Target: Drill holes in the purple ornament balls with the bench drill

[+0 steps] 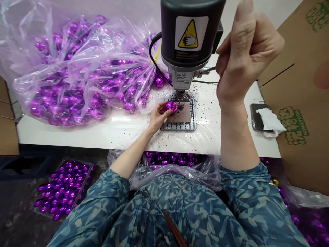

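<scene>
My left hand (157, 118) pinches a shiny purple faceted ball (171, 107) between thumb and fingers. The ball is held over a wooden board (183, 115) on the slotted metal base (180, 127), just below the chuck (180, 93) of a bench drill press (190, 37). Raised to the right of the motor housing, my right hand (248, 58) is closed in a fist. Whatever lies inside that fist is hidden by the fingers. Dark shavings are scattered around the base.
Clear plastic bags (74, 85) full of purple balls cover the table's left side. A cardboard box (298, 103) stands at the right, beside a phone (255, 116) with crumpled tissue (271, 121). More balls fill a clear tray (65, 187) low on the left and a bag (174, 159) at my lap.
</scene>
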Motion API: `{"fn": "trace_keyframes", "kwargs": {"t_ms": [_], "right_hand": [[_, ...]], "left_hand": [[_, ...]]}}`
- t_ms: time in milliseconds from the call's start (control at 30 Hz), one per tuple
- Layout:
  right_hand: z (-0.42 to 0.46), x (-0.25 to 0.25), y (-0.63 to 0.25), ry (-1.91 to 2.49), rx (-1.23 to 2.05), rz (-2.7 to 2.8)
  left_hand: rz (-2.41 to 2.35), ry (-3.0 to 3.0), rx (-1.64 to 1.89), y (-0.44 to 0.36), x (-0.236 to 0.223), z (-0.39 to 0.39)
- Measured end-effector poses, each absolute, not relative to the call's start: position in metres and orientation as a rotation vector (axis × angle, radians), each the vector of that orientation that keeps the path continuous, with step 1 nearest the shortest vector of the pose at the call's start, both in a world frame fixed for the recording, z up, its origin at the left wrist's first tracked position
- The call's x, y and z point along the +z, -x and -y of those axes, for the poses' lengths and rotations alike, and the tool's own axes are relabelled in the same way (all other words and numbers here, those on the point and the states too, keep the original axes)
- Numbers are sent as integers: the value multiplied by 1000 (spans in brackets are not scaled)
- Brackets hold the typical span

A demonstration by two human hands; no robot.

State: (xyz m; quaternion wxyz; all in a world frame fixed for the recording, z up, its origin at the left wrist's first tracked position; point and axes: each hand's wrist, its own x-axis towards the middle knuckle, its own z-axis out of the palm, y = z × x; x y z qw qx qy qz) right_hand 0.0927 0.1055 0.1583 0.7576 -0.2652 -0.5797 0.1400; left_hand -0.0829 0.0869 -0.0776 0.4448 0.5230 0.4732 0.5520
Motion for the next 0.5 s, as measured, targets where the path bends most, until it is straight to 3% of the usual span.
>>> {"fn": "trace_keyframes", "kwargs": {"t_ms": [500], "right_hand": [[-140,180,-93,613,458,1252]], "left_hand": [[-1232,-1664,1224,62,-63,-87]]}}
